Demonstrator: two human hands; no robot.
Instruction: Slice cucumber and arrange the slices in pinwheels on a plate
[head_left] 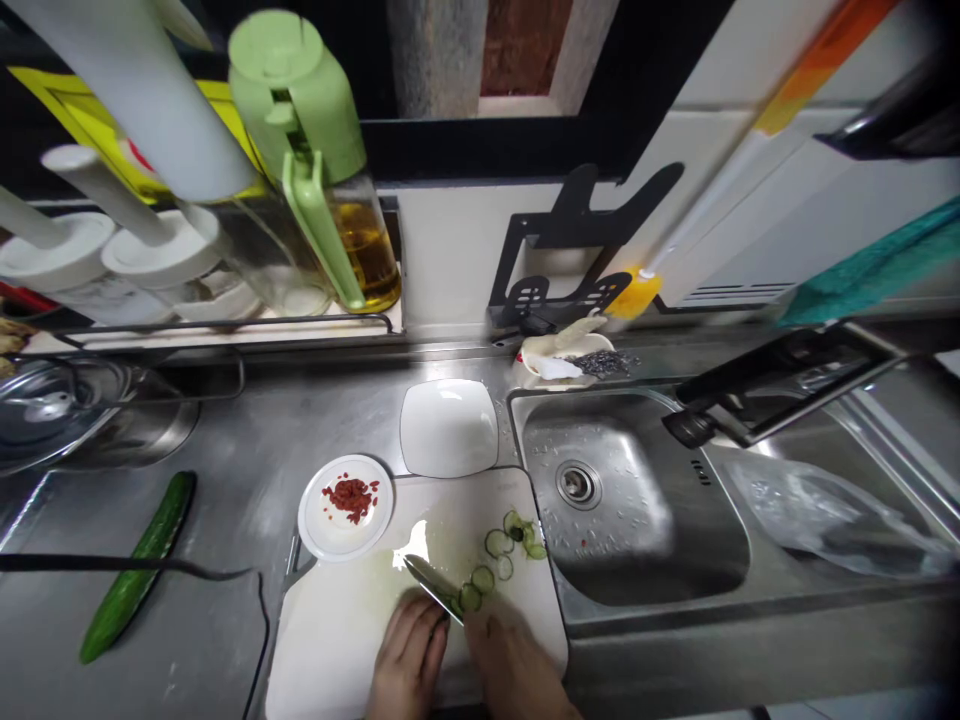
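My right hand [514,660] grips a kitchen knife [431,582], its blade slanting to the upper left over the white cutting board [330,640]. Close beside the blade, my left hand [409,650] has its fingers curled down on a piece of cucumber, mostly hidden beneath them. Thin cucumber slices [482,579] lie along the far side of the blade, and more are spread toward the board's right edge. A small white plate [309,515] of red dried berries [351,497] rests on the board's far left corner.
Behind the board is a white square dish [448,428]. A whole cucumber [139,570] lies left, with a dark strap across it. The steel sink [622,500] and black faucet [780,385] are right. An oil bottle [364,250] and jars stand on the back shelf.
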